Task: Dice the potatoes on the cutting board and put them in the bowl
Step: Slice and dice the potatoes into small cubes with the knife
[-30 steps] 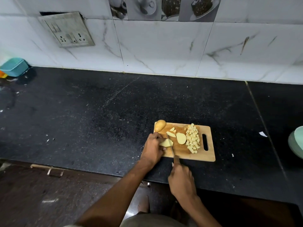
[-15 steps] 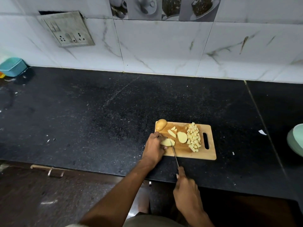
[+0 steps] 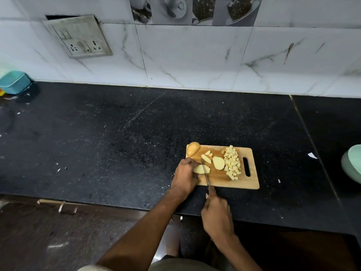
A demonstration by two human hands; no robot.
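1. Left hand (image 3: pixel 185 174) sat on the near-left part of the cutting board (image 3: pixel 252 184), fingers curled onto a potato slab (image 3: pixel 198 169). Judged reason: pin it flat and keep fingertips left of the cut line.
2. Right hand (image 3: pixel 216 214) was wrapped around the knife (image 3: pixel 204 171) handle off the board's near edge, blade running away from the body across the slab. Judged step: slicing it into strips before cross-cutting.
3. Diced pile (image 3: pixel 232 163) lay by the board's handle slot, the side nearer the bowl (image 3: pixel 351 165). Probably parked there for an easy sweep; none visibly in the bowl.
4. Flat slice (image 3: pixel 218 163) and a few wedges (image 3: pixel 206 157) waited mid-board; one skin-on potato (image 3: pixel 193 148) sat at the far-left corner, overhanging slightly.
5. Hidden: bowl cut off by the right frame edge, contents unseen. Knife handle covered by the hand. Left fingertips mostly behind the slab. Couldn't tell how deep the blade was.
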